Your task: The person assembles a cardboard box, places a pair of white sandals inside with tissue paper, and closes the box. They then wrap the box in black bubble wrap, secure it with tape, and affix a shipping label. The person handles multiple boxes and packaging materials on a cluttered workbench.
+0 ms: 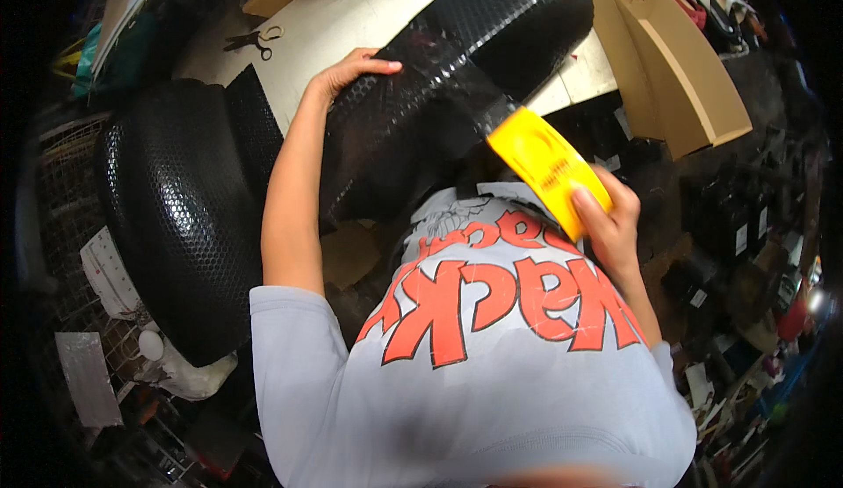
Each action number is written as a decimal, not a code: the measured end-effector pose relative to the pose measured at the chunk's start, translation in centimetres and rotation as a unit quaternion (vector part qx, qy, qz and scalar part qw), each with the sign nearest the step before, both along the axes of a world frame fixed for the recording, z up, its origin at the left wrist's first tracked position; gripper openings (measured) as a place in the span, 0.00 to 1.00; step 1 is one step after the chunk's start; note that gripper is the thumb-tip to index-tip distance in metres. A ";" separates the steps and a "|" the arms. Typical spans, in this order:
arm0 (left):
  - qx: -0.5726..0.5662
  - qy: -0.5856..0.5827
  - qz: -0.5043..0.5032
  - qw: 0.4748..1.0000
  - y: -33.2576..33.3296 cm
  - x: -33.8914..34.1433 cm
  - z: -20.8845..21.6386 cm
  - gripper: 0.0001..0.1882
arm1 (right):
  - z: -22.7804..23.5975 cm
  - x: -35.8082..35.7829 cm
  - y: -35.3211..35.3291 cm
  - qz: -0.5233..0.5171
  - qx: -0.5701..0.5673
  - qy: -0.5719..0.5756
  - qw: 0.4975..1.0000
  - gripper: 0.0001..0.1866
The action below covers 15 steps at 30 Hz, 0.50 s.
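A long bundle wrapped in black bubble wrap [527, 27] lies slantwise over the table edge in front of me. My left hand [351, 71] grips its far left side, the thumb lying on the wrap and the other fingers partly hidden behind it. In my right hand [610, 220] is a yellow tape dispenser [549, 168], held near my shirt on the bundle's near right side. The dispenser's far end is close to the wrap, where a shiny strip crosses the bundle. Whether that strip still joins the dispenser I cannot tell.
A big roll of black bubble wrap [180, 216] stands at the left, with a loose flap beside it. Black-handled scissors [255, 42] lie on the pale table [211, 58]. An open cardboard box [672, 75] sits at the right. Clutter fills the lower right.
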<state>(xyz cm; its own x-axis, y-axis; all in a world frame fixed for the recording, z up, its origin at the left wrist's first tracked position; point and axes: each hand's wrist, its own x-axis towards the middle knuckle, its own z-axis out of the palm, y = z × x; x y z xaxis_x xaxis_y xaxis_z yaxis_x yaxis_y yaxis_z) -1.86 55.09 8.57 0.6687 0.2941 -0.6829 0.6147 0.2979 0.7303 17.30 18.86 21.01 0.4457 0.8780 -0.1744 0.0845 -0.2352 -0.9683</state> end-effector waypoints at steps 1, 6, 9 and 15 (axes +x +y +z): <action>0.000 0.001 -0.024 1.000 0.7 0.0 0.2 0.27 | -1.7 -0.4 1.1 0.004 0.005 -0.020 1.000 0.16; 0.457 0.045 0.008 0.888 -0.2 -1.1 3.6 0.26 | -6.5 -1.6 6.5 0.004 0.031 0.076 0.997 0.17; 0.687 0.020 0.054 0.724 -6.7 -0.9 3.8 0.32 | -6.8 -1.4 9.5 0.023 0.036 0.039 0.998 0.20; 0.713 0.136 -0.042 0.686 -14.4 1.9 -1.7 0.56 | -8.3 -2.1 17.2 0.039 0.025 -0.108 0.993 0.28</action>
